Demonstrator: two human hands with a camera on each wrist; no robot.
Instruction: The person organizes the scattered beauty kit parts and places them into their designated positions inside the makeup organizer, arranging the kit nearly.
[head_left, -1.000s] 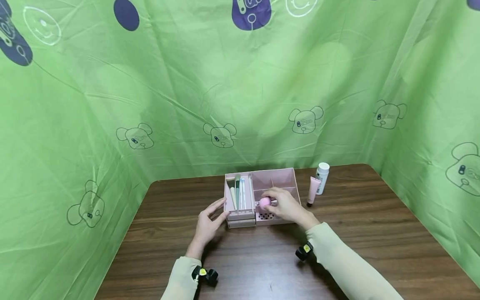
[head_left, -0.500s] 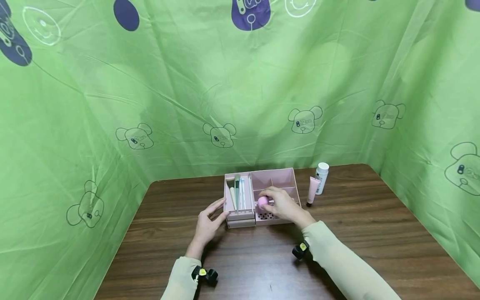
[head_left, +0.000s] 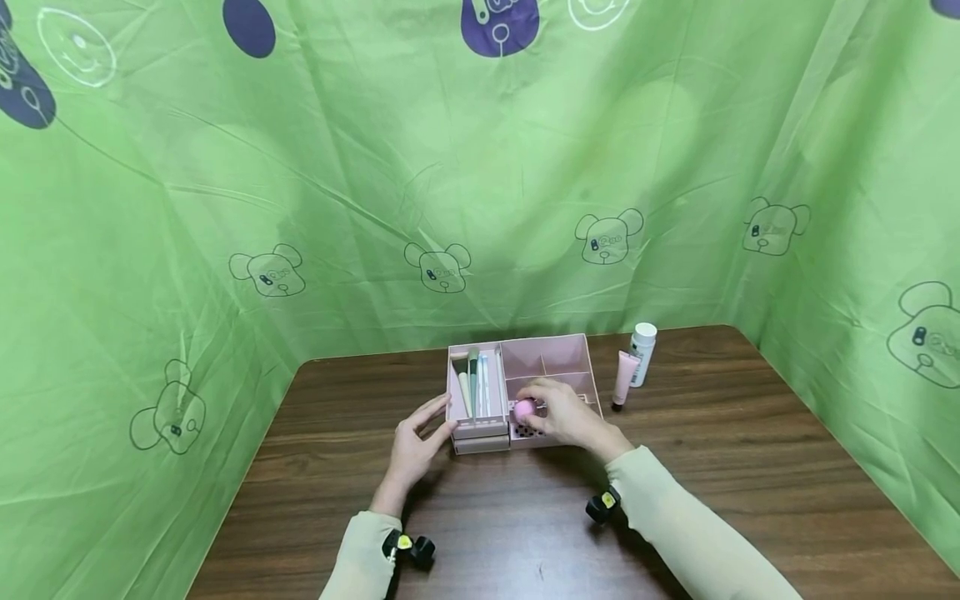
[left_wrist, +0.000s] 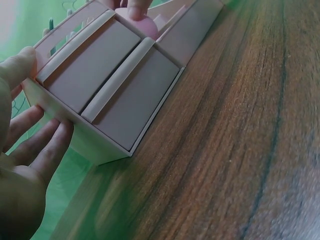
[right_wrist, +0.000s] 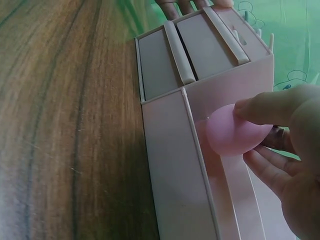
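A pink makeup organizer with two drawers on its left stands near the back of the table. My right hand pinches a pink makeup sponge between thumb and fingers, low at the organizer's front compartment. Whether the sponge touches the compartment floor cannot be told. My left hand rests on the organizer's front left corner, thumb at the front and fairly straight fingers against the side wall. Several makeup brushes and slim sticks lie in the left top compartment.
To the right of the organizer stand a pink tube with a black cap and a white bottle. A green patterned curtain hangs behind the wooden table.
My right hand has moved slightly left and down with the makeup sponge. My left hand has stayed at the organizer's corner.
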